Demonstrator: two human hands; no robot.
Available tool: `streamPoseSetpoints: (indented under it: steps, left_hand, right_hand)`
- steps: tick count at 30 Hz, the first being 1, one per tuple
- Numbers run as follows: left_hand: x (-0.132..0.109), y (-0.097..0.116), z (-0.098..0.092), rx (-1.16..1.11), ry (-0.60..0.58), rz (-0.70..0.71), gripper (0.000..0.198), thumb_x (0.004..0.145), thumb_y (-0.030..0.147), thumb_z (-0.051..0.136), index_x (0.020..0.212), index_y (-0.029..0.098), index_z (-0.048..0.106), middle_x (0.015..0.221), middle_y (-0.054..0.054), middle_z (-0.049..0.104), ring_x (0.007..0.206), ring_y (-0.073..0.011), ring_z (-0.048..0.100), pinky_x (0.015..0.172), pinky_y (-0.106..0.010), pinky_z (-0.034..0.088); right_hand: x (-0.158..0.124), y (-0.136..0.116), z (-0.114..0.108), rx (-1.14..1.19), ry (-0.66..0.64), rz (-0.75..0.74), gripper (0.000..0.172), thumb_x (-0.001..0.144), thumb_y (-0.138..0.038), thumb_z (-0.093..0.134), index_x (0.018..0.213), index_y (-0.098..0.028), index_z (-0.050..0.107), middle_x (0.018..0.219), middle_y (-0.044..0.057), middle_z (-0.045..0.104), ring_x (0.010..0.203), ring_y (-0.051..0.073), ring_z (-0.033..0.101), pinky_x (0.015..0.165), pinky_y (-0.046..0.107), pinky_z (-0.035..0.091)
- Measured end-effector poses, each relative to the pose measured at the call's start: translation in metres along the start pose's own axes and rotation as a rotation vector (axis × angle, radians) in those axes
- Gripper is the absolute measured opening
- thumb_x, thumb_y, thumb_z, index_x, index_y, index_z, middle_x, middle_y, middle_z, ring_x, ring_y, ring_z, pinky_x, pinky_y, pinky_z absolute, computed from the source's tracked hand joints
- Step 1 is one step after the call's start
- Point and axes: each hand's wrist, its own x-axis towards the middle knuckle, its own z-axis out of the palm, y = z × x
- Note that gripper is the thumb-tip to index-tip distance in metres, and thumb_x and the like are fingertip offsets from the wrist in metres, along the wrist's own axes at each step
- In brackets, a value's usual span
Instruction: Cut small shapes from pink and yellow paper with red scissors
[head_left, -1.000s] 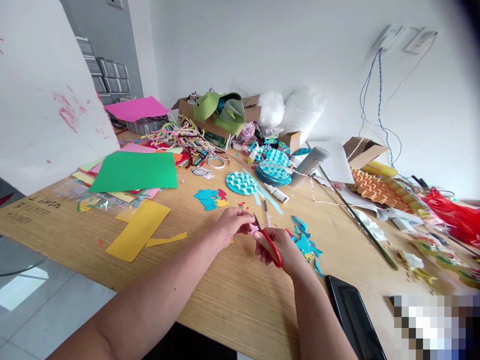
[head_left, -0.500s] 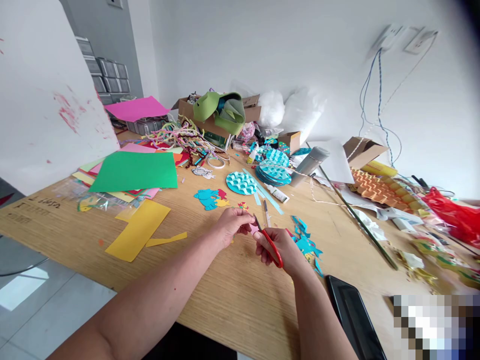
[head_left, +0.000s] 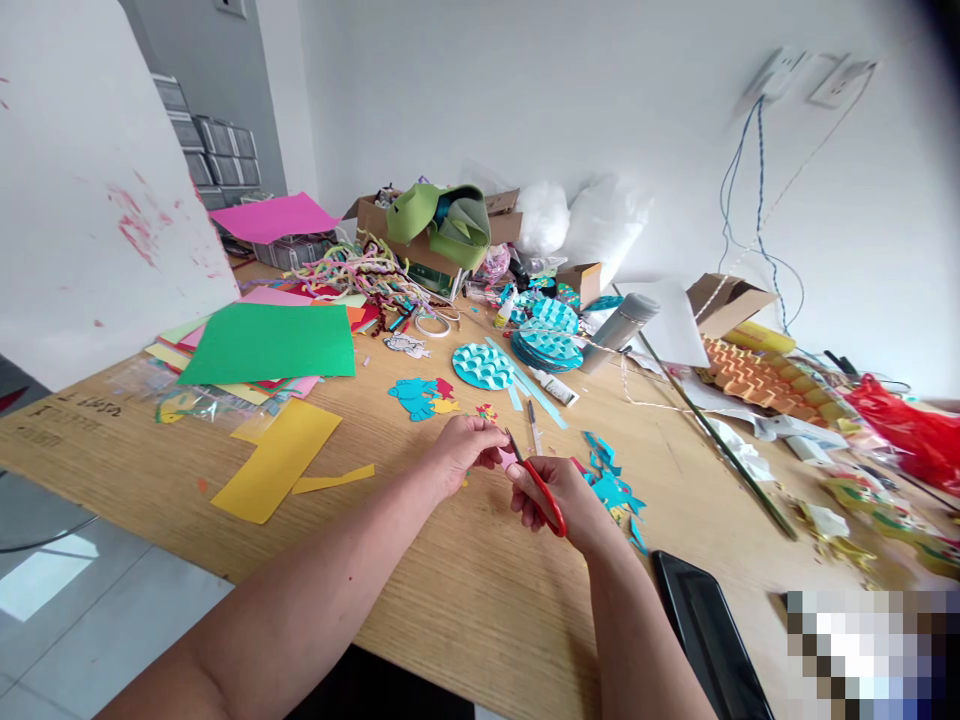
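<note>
My left hand (head_left: pixel 465 450) is closed in a pinch on a small pink paper piece (head_left: pixel 508 458) just above the wooden table (head_left: pixel 465 590). My right hand (head_left: pixel 566 500) grips red-handled scissors (head_left: pixel 541 490), whose blades point up and left and meet the pink piece. Both hands hover over the table's near middle. Blue paper cut-outs (head_left: pixel 611 485) lie right beside my right hand.
A green sheet (head_left: pixel 270 342) and a yellow sheet (head_left: pixel 281 455) lie at left. Teal patterned paper discs (head_left: pixel 484 365), a blue fish cut-out (head_left: pixel 416 395), boxes and craft clutter fill the back. A black tablet (head_left: pixel 709 640) lies near the front right edge.
</note>
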Motion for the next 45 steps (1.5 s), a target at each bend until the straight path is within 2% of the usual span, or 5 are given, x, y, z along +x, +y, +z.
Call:
streamPoseSetpoints:
  steps: [14, 45]
  left_hand:
    - [-0.0028, 0.004, 0.0018, -0.012, -0.013, -0.028, 0.013, 0.058, 0.023, 0.066, 0.063, 0.012, 0.061, 0.061, -0.002, 0.061, 0.053, -0.0083, 0.052, 0.055, -0.023, 0.04]
    - [-0.0028, 0.0027, 0.0012, -0.009, -0.027, -0.007, 0.013, 0.059, 0.023, 0.067, 0.064, 0.012, 0.062, 0.062, -0.003, 0.062, 0.055, -0.0085, 0.053, 0.057, -0.023, 0.041]
  right_hand:
    - [0.0007, -0.0025, 0.0016, -0.005, 0.012, 0.017, 0.046, 0.068, -0.059, 0.07, 0.059, -0.017, 0.054, 0.05, 0.0, 0.063, 0.035, 0.009, 0.054, 0.032, 0.017, 0.037]
    - [-0.0004, -0.0021, 0.0011, -0.005, 0.006, -0.011, 0.05, 0.067, -0.065, 0.067, 0.058, -0.017, 0.055, 0.051, 0.001, 0.063, 0.036, 0.011, 0.055, 0.036, 0.021, 0.041]
